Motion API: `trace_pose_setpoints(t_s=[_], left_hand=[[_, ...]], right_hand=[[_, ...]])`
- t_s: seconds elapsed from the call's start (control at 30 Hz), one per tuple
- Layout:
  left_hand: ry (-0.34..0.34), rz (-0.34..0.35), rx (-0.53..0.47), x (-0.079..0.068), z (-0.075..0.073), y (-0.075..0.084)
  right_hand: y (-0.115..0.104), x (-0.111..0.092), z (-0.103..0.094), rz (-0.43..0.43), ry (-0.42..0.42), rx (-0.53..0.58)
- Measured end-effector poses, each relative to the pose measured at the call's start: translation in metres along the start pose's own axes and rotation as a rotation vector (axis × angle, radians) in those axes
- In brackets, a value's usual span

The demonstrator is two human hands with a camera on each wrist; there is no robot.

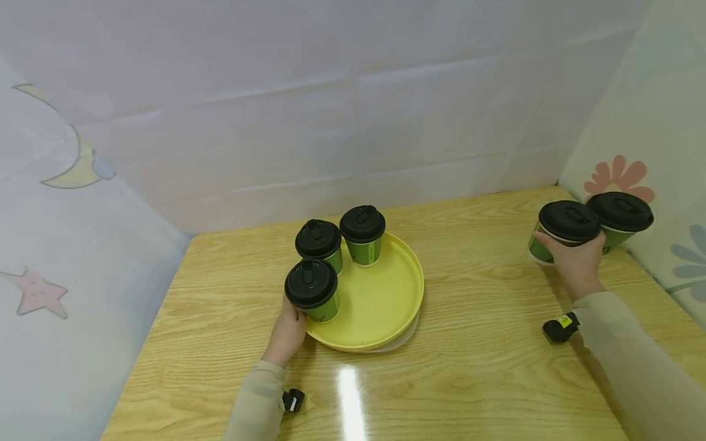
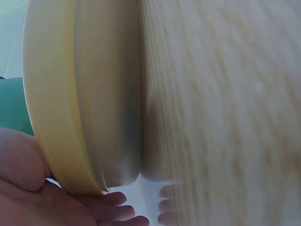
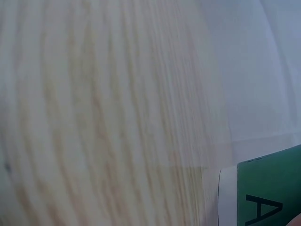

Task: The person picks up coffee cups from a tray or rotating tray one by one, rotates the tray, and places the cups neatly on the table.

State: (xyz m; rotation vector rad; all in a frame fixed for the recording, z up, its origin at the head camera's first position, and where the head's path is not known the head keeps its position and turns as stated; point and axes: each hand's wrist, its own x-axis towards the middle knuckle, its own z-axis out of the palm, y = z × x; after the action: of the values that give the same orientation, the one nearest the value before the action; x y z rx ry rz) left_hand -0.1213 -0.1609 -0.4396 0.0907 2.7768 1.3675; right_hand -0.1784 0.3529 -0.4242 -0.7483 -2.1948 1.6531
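Observation:
A round yellow tray (image 1: 380, 300) sits on a pale round base (image 1: 405, 337). Along its left side stand three green paper cups with black lids: a front cup (image 1: 313, 291), a middle cup (image 1: 320, 242) and a back cup (image 1: 364, 236). My left hand (image 1: 289, 331) grips the tray's rim (image 2: 56, 141) beside the front cup, thumb at the top and fingers below the edge. Far to the right, my right hand (image 1: 576, 260) holds another lidded green cup (image 1: 568, 220). In the right wrist view only part of that cup (image 3: 268, 193) shows. A similar cup (image 1: 620, 217) stands just beyond it.
The wooden table (image 1: 469, 380) ends at a pale cloth wall (image 1: 353, 135) behind. Decorated side walls flank it, with a red flower (image 1: 619, 177) printed near the cups on the right. Dark cameras are strapped to both wrists.

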Motion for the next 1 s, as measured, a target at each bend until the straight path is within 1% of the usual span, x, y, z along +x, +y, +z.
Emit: trace_pose_setpoints(t_s=[0.13, 0.3, 0.57, 0.67, 0.8, 1.0], left_hand=[[-0.003, 0.01, 0.008, 0.0, 0.0, 0.0], [0.001, 0.008, 0.03, -0.001, 0.0, -0.001], [-0.005, 0.014, 0.01, 0.0, 0.001, -0.002], [-0.006, 0.021, -0.002, 0.0, 0.001, -0.002], [-0.004, 0.029, -0.001, 0.0, 0.001, -0.002], [-0.006, 0.022, -0.006, 0.0, 0.0, -0.001]], right_hand=[[0.001, 0.0, 0.001, -0.01, 0.015, -0.012], [0.0, 0.0, 0.001, -0.014, 0.008, -0.015], [0.001, -0.003, 0.002, -0.013, 0.015, 0.003], [0.002, -0.005, 0.0, -0.034, -0.001, -0.014], [0.004, -0.009, -0.001, -0.035, -0.025, -0.039], [0.001, -0.015, -0.001, -0.022, -0.052, -0.018]])
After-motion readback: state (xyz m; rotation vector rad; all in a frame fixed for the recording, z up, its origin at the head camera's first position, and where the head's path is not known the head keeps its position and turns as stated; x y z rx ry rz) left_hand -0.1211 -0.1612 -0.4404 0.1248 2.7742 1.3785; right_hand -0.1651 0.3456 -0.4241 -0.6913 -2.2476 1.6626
